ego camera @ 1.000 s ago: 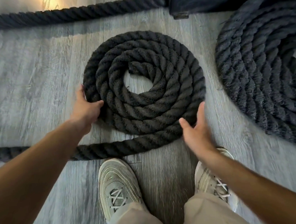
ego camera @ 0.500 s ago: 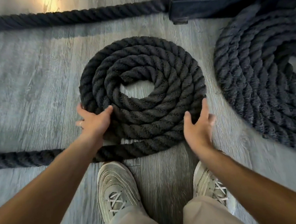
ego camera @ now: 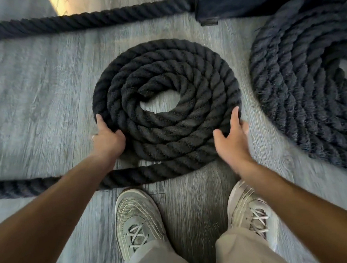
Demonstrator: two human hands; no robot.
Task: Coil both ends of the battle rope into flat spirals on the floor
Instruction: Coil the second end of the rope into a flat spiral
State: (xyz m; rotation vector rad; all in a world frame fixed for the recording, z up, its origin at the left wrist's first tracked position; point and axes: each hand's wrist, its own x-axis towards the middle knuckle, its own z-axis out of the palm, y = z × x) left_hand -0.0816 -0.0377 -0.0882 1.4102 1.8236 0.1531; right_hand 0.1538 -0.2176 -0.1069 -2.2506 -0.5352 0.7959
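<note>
A thick black battle rope lies as a flat spiral (ego camera: 164, 74) on the grey floor in front of me, with a small gap at its centre. Its loose tail (ego camera: 24, 187) runs off to the left along the floor. My left hand (ego camera: 107, 138) grips the spiral's lower left edge, thumb on top of the outer turns. My right hand (ego camera: 232, 139) presses flat against the lower right edge, fingers spread. A second, larger spiral (ego camera: 301, 93) of the same rope lies at the right.
A straight run of rope (ego camera: 78, 21) crosses the floor at the back and meets a dark metal base (ego camera: 231, 2). My two grey shoes (ego camera: 138, 224) stand just behind the spiral's tail on the wood-look floor (ego camera: 33, 100).
My left hand has slid down and around the spiral's left edge. My right hand has closed in onto the right edge. The spiral has turned slightly and tightened.
</note>
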